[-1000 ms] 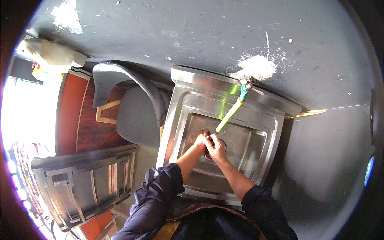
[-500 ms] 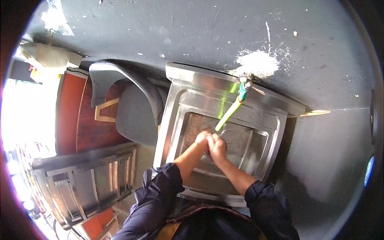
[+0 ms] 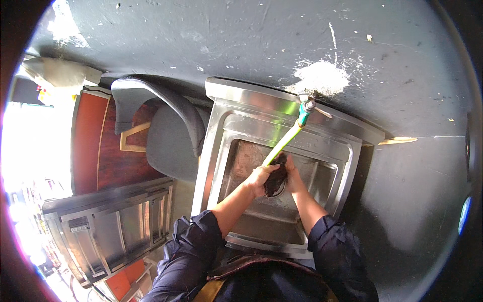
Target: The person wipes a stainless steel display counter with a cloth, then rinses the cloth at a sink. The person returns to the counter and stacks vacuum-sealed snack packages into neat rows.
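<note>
My left hand (image 3: 258, 181) and my right hand (image 3: 292, 176) are inside a stainless steel sink (image 3: 207, 166), gripping a dark crumpled cloth (image 3: 274, 184) from either side. It looks wet, and its exact kind is hard to make out. Just above the cloth ends a yellow-green hose (image 3: 283, 144), close to my left fingers. The hose hangs at a slant from a tap (image 3: 306, 104) at the sink's back edge. Part of each hand's fingers is hidden behind the cloth.
To the left stands a grey padded chair (image 3: 171, 138) beside a reddish-brown wooden panel (image 3: 123, 143). Nearer on that side is a metal frame with bars (image 3: 110, 229). Behind the sink rises a dark grey wall (image 3: 241, 40) with a white patch (image 3: 322, 79).
My hands were together, low in the sink, with the cloth mostly hidden. Now they are apart, and the dark cloth shows between them under the hose end, which has swung slightly left.
</note>
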Tool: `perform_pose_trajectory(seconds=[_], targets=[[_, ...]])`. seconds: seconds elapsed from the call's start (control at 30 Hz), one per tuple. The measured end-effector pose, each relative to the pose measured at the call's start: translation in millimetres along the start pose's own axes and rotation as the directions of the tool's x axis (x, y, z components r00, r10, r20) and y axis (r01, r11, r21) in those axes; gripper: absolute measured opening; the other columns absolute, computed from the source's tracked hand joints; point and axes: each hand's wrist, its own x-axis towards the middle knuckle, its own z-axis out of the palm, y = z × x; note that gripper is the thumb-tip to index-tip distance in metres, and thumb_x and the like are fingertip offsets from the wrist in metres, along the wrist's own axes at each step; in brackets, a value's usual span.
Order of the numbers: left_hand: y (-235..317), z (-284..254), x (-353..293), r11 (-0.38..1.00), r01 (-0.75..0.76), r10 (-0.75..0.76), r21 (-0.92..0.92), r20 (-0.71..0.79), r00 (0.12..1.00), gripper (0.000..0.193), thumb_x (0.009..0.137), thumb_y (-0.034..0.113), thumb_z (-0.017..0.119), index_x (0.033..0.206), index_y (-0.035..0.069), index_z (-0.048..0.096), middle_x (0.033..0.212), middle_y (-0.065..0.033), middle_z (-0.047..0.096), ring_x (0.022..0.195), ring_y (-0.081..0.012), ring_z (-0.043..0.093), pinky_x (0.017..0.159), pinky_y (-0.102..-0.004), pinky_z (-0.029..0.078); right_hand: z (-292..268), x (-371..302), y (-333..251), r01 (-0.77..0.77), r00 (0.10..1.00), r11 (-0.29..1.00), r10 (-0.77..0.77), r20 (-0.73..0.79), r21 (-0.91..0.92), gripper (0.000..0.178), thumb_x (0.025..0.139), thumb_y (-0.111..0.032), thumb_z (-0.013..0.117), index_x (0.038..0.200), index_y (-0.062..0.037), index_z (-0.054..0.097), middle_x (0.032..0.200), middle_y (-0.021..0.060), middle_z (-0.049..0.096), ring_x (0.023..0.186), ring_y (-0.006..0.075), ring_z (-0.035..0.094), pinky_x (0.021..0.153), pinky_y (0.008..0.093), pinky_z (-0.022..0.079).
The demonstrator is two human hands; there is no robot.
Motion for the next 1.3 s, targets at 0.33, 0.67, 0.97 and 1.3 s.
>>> perform_pose_trajectory(seconds=[0.33,0.67,0.97,1.3], targets=[[-1,-52,26,0.953,0.02,0.068,0.301,-0.278,0.958,0.048,0.093,0.051,0.043,0.114,0.011,0.058,0.109,-0.0045,0.06,0.095,-0.0207,0.058,0.081,-0.0358,0.049,57,-61,-13,0.501,0.793,0.556,-0.601,0.095,-0.663,0.021,0.079,-0.019,0.072,0.077,-0.0041,0.057,0.085,0.0105,0.058,0.076,0.0246,0.056,0.067,0.0391,0.043],[-67,-73,70,0.765,0.055,0.168,-0.642,0.281,0.945,0.042,0.094,0.04,0.043,0.116,0.006,0.055,0.11,-0.0116,0.058,0.101,-0.0227,0.055,0.09,-0.0352,0.044,86,-23,-6,0.433,0.696,0.406,-0.718,0.012,-0.804,0.024,0.076,-0.024,0.069,0.09,-0.0074,0.06,0.085,0.0135,0.059,0.082,0.031,0.056,0.076,0.0445,0.042],[-43,-64,48,0.985,-0.109,0.096,-0.134,-0.101,0.99,0.033,0.093,0.039,0.046,0.101,0.01,0.059,0.093,-0.0073,0.059,0.085,-0.0209,0.055,0.079,-0.0354,0.047,86,-27,-1,0.461,0.763,0.475,-0.644,0.061,-0.75,0.019,0.074,-0.019,0.071,0.072,-0.0022,0.062,0.078,0.0161,0.059,0.078,0.0372,0.057,0.068,0.0437,0.045],[10,-24,-13,0.95,-0.117,0.143,0.289,-0.07,0.987,0.023,0.088,0.018,0.058,0.097,-0.003,0.06,0.085,-0.0089,0.063,0.073,-0.0193,0.062,0.066,-0.0345,0.05,7,1,5,-0.023,0.998,0.92,0.0,-0.06,-0.392,0.031,0.086,-0.024,0.062,0.106,-0.0005,0.061,0.097,0.0141,0.065,0.093,0.0291,0.061,0.081,0.0379,0.046]])
